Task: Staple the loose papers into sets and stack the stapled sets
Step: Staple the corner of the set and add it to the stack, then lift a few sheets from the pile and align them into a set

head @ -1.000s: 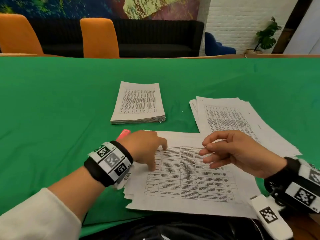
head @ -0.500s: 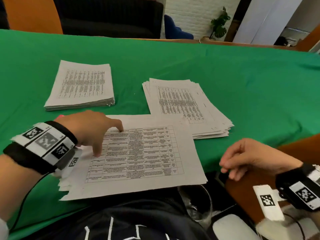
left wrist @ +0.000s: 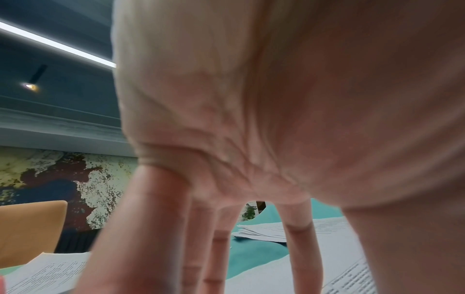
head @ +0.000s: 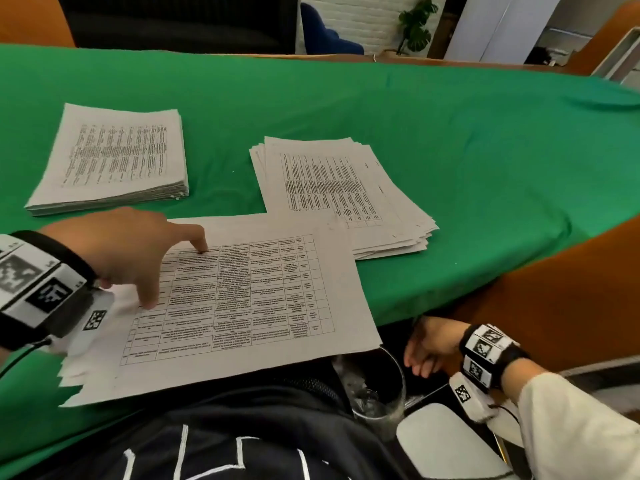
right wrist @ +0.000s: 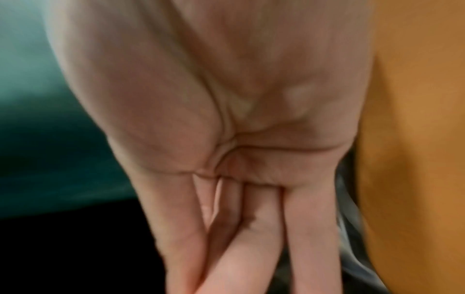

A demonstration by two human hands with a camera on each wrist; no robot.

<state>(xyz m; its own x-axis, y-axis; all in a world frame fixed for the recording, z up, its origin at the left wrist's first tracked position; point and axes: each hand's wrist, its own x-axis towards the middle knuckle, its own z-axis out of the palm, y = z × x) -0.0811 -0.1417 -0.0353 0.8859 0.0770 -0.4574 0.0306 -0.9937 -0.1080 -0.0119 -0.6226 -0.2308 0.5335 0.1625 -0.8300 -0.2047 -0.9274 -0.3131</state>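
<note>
The green table (head: 450,140) carries three lots of paper; the near sheets (head: 263,306) lie in a ragged pile at the table's front edge, their lower part overhanging the person's lap; the loose pile (head: 346,192) sits fanned just behind and to the right of them, its near corner tucked under the near sheets; the neat stack (head: 110,157) lies squared on the far left, apart from both.

The left hand (head: 128,247) rests on the near sheets with fingers spread and nearly straight; the fingertips (left wrist: 305,264) press down on the top page, and the thumb does too; it pins the paper rather than gripping it. The right hand (head: 433,344) hangs below the table's edge beside an orange chair (head: 554,306), near a clear glass (head: 377,389); its fingers (right wrist: 312,228) lie straight and close together, relaxed, holding nothing.

A second ago the right hand hovered loosely curled over the near sheets, close to the left; half a second ago it was at the table's edge; now it has dropped under the edge; the left hand has kept its place on the top page; the view has swung right and down.
</note>
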